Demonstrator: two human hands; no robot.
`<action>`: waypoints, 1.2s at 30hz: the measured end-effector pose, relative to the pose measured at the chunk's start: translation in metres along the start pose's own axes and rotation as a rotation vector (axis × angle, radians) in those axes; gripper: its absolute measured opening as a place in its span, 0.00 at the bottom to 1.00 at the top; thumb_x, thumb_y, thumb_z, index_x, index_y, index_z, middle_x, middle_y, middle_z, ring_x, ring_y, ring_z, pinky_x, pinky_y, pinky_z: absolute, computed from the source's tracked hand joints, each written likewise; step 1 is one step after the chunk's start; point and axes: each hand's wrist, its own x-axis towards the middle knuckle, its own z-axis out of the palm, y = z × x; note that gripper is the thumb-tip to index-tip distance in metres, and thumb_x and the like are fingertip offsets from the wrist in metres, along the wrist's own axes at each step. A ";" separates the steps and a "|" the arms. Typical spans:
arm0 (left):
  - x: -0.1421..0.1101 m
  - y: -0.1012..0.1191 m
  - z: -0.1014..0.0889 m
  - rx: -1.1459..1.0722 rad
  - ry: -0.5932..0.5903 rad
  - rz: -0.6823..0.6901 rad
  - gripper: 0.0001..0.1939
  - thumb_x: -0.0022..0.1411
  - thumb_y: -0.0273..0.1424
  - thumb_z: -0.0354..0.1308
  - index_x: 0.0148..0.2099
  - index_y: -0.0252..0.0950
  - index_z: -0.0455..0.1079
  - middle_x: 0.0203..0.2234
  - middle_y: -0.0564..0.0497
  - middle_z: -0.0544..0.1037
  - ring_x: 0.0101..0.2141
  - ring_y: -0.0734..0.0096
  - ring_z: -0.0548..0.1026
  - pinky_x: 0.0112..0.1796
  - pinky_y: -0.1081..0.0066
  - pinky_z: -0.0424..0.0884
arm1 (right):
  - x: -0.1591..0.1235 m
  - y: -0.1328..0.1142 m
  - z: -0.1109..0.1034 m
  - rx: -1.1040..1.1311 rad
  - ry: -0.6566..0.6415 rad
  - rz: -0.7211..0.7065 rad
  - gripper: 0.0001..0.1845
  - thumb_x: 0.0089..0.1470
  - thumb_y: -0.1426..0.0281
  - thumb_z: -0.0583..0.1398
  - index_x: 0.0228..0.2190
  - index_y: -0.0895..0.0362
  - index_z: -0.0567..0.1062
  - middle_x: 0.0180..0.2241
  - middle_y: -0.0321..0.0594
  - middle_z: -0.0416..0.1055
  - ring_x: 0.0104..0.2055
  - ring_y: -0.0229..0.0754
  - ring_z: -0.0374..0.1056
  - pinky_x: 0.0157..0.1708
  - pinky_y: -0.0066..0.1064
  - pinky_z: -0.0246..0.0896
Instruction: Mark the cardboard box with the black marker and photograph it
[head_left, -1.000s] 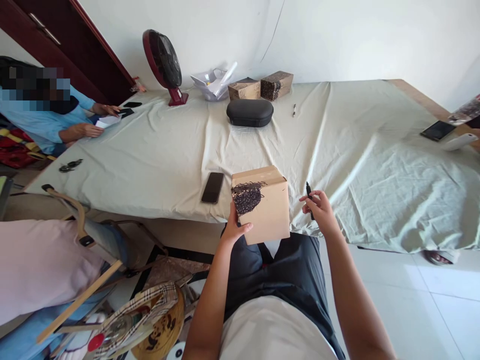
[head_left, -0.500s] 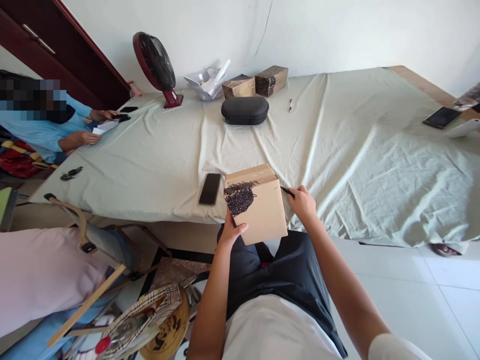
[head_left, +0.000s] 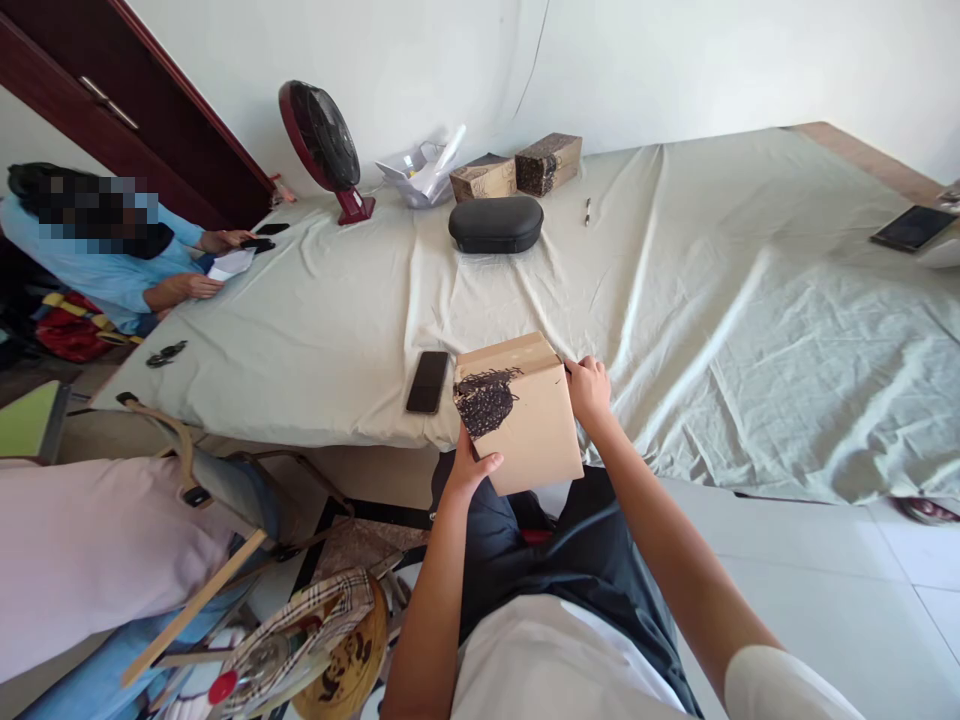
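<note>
A cardboard box (head_left: pixel 536 435) is held tilted at the table's front edge, above my lap. Dense black scribbling covers the left corner of its near face, and a small black tick shows near the upper right. My left hand (head_left: pixel 469 472) grips the box's lower left side, thumb on the near face and the other fingers hidden behind. At the box's right edge, my right hand (head_left: pixel 590 390) is closed around a black pen (head_left: pixel 568 366), mostly hidden by the fingers. Just left of the box lies a dark smartphone (head_left: pixel 427 382).
On the cloth-covered table (head_left: pixel 337 330) are a black case (head_left: pixel 496 224), two scribbled boxes (head_left: pixel 549 163), a small pen (head_left: pixel 588 212), a plastic basket (head_left: pixel 420 185) and a fan (head_left: pixel 322 140). A person in blue (head_left: pixel 97 250) sits at the left; a chair (head_left: pixel 232 495) stands nearer.
My right hand has moved in against the box's right side, and less of the pen shows. The view has shifted slightly; my left hand keeps its hold.
</note>
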 end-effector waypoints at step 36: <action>0.004 -0.005 0.001 -0.103 0.004 0.054 0.58 0.39 0.52 0.77 0.70 0.38 0.63 0.55 0.37 0.80 0.63 0.40 0.74 0.64 0.46 0.70 | 0.020 0.003 0.030 0.560 0.427 -0.150 0.13 0.66 0.63 0.55 0.43 0.52 0.78 0.51 0.50 0.73 0.60 0.60 0.63 0.66 0.61 0.52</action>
